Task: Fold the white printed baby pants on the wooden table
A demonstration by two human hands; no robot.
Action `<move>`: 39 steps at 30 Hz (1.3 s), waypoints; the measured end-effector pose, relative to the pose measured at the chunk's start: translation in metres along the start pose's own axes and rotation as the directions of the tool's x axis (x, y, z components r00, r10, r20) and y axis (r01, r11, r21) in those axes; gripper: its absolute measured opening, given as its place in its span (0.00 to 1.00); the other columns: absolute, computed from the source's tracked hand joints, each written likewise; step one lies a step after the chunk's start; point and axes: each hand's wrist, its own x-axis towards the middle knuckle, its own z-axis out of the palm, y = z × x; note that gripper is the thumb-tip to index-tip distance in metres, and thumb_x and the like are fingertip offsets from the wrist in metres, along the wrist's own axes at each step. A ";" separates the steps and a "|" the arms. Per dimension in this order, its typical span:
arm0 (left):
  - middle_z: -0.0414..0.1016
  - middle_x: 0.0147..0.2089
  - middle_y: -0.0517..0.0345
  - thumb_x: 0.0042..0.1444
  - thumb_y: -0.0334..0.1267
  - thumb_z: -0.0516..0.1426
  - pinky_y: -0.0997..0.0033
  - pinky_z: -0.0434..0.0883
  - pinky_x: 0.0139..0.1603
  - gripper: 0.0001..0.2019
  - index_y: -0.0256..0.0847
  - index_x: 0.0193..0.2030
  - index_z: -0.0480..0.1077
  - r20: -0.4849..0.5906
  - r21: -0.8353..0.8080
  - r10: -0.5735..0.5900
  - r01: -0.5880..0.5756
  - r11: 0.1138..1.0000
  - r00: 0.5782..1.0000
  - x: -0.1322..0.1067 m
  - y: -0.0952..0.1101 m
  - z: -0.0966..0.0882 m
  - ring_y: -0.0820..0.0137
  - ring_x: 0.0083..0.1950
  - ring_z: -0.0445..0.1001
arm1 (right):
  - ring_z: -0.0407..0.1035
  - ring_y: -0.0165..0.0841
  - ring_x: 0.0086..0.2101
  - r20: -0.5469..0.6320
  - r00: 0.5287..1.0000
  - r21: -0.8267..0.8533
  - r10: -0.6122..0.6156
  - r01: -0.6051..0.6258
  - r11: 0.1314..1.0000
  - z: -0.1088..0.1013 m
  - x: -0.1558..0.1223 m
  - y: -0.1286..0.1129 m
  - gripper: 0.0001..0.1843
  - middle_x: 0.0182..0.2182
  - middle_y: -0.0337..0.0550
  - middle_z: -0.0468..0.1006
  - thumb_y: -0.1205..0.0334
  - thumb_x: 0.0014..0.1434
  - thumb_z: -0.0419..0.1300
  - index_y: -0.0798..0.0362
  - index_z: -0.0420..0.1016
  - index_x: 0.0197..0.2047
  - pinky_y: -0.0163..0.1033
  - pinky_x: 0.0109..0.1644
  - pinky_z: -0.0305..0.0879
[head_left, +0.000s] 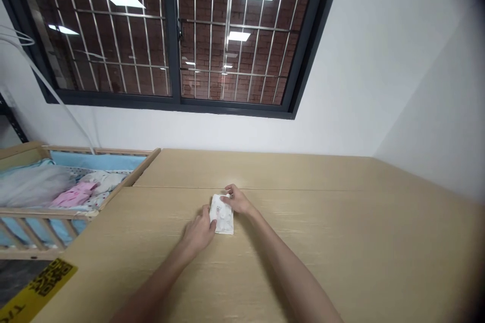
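A small folded white cloth point(223, 218) with a faint print lies flat on the light wooden table point(341, 242), near its middle. My left hand point(199, 232) rests on the cloth's left edge, fingers curled down onto it. My right hand point(237, 200) presses on the cloth's far right corner, its fingers bent and pinching the fabric there. Both forearms reach in from the bottom of the view.
A wooden baby cot point(56, 197) with blue lining stands against the table's left side, holding pink point(74, 194) and white clothes and grey netting. A yellow label point(38, 285) sits at the table's near left corner. White walls and a barred window point(170, 35) lie behind.
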 end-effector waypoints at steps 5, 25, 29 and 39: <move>0.79 0.48 0.42 0.68 0.41 0.47 0.61 0.70 0.40 0.17 0.37 0.60 0.60 0.007 0.122 -0.037 0.035 0.992 0.999 -0.004 0.007 0.004 0.54 0.44 0.80 | 0.73 0.37 0.40 -0.080 0.995 -0.104 -0.066 0.057 0.993 0.013 0.005 0.013 0.25 0.42 0.46 0.77 0.51 0.53 0.69 0.54 0.69 0.50 0.42 0.44 0.72; 0.56 0.73 0.43 0.66 0.51 0.49 0.35 0.50 0.73 0.31 0.41 0.72 0.59 0.030 0.178 0.304 -0.305 0.936 0.952 -0.044 0.043 0.042 0.42 0.74 0.53 | 0.37 0.32 0.72 0.705 0.679 -0.235 -0.206 0.498 0.835 0.015 -0.086 -0.073 0.33 0.74 0.33 0.44 0.41 0.74 0.32 0.41 0.44 0.76 0.45 0.76 0.36; 0.59 0.71 0.36 0.65 0.51 0.50 0.32 0.52 0.72 0.32 0.35 0.71 0.60 0.002 0.238 0.300 -0.292 0.926 0.954 -0.043 0.043 0.042 0.38 0.73 0.54 | 0.38 0.34 0.72 0.682 0.711 -0.288 -0.173 0.478 0.830 0.015 -0.077 -0.063 0.34 0.74 0.38 0.46 0.41 0.74 0.32 0.46 0.46 0.76 0.47 0.76 0.36; 0.65 0.65 0.24 0.67 0.53 0.48 0.41 0.67 0.59 0.33 0.25 0.67 0.64 -0.073 0.417 0.237 -0.186 0.890 0.969 -0.046 0.044 0.044 0.39 0.65 0.65 | 0.31 0.35 0.73 0.605 0.787 -0.469 -0.116 0.471 0.747 -0.011 -0.042 -0.039 0.38 0.75 0.40 0.38 0.39 0.73 0.30 0.50 0.38 0.77 0.46 0.76 0.25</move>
